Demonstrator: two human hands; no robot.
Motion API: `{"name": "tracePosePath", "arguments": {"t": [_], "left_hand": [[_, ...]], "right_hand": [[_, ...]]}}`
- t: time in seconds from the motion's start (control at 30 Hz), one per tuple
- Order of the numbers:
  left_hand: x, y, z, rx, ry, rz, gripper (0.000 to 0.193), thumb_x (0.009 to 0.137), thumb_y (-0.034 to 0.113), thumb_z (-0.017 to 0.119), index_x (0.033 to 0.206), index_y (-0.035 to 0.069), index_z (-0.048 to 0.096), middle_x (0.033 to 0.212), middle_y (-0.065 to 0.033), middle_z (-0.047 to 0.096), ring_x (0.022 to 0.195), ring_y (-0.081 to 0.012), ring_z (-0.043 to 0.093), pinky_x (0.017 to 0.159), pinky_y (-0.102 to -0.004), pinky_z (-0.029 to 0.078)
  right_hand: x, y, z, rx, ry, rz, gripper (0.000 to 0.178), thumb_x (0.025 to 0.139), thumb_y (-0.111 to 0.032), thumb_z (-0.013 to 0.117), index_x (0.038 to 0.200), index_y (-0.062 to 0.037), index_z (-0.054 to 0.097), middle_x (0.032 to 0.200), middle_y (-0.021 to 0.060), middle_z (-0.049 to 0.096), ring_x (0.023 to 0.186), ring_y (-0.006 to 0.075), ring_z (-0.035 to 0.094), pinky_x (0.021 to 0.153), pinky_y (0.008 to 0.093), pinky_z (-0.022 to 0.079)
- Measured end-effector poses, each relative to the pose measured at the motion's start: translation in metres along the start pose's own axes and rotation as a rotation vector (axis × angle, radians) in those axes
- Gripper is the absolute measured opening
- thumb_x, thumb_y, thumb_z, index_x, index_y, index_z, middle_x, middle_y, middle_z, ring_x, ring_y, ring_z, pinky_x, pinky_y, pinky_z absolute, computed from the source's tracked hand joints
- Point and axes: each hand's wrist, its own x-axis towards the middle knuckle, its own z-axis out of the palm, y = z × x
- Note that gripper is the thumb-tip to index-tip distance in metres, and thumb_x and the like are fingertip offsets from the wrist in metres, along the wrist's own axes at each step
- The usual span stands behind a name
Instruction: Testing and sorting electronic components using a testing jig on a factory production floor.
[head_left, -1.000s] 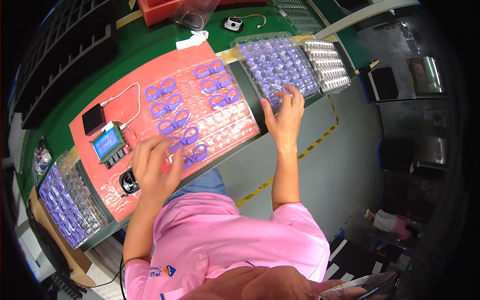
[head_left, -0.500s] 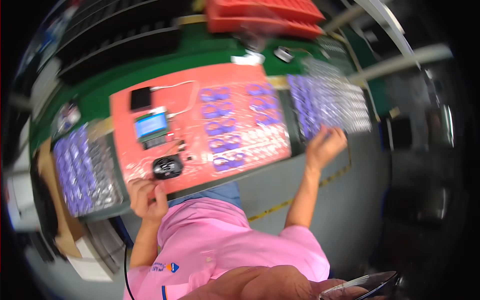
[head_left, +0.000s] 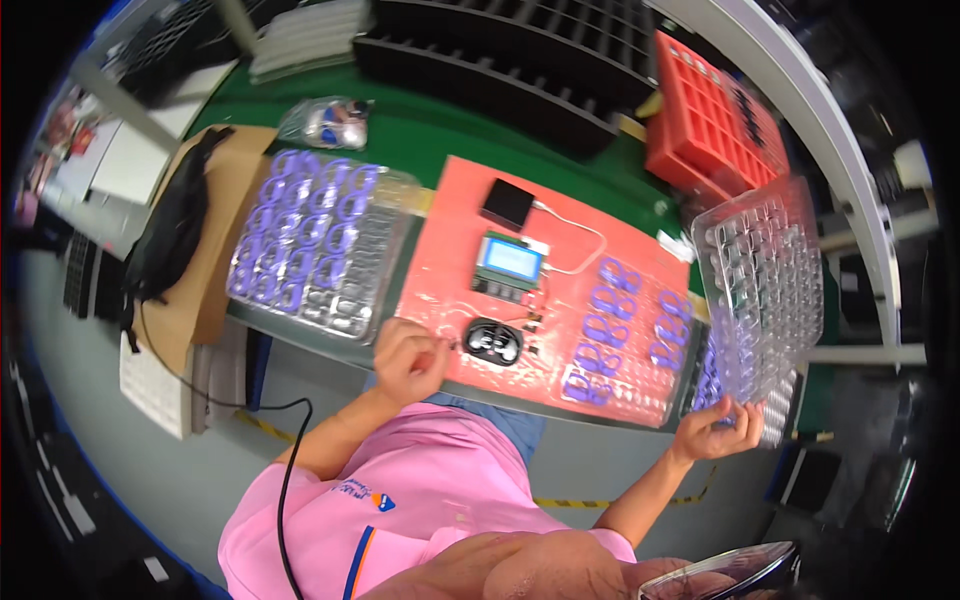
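My right hand [head_left: 718, 430] is closed at the near edge of a clear plastic tray [head_left: 765, 275] with rows of moulded pockets. That tray stands tilted up over another tray of purple pieces [head_left: 706, 375], which it partly covers. At the near edge of the red mat [head_left: 440, 235], my left hand [head_left: 412, 362] has its fingers pinched together. A small dark bit shows by its fingertips, too small to name. Just right of it lies a black oval case [head_left: 492, 342]. Beyond the case is a small circuit board with a lit screen [head_left: 510, 260]. Purple ring-shaped pieces [head_left: 605, 330] lie in rows on the mat.
A clear tray of purple rings [head_left: 300, 235] sits on the left. A flat black box [head_left: 508, 203] with a white cable is on the mat. Behind stand a black divided rack [head_left: 490, 75] and red bins [head_left: 710, 125]. A black cable [head_left: 290, 480] hangs over my left arm.
My view has turned, shifting the bench across the picture. On the right, the clear tray now stands tilted up from the stack, with my right hand at its edge. My left hand remains beside the black case.
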Motion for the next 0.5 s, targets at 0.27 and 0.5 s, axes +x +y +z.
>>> {"name": "tracePosePath", "arguments": {"t": [0.27,0.5], "left_hand": [[-0.001,-0.001,-0.003,-0.114,-0.061,-0.043,0.018,0.074,-0.001,0.086,0.082,0.006,0.071,0.085,-0.0078,0.070,0.074,-0.0267,0.064,0.069,-0.0382,0.050],[-0.005,-0.004,-0.006,-0.193,-0.073,-0.062,0.019,0.074,0.003,0.087,0.082,0.007,0.070,0.084,-0.0069,0.068,0.074,-0.0266,0.063,0.068,-0.0383,0.048]], "right_hand": [[0.052,-0.052,0.106,0.243,-0.025,-0.084,0.018,0.104,-0.010,0.072,0.112,0.0046,0.064,0.125,0.0202,0.061,0.119,0.0382,0.063,0.104,0.0482,0.052],[0.099,-0.102,0.236,0.424,-0.053,-0.075,0.019,0.099,-0.011,0.077,0.112,0.0009,0.069,0.125,0.0186,0.064,0.123,0.0373,0.060,0.106,0.0476,0.048]]}}
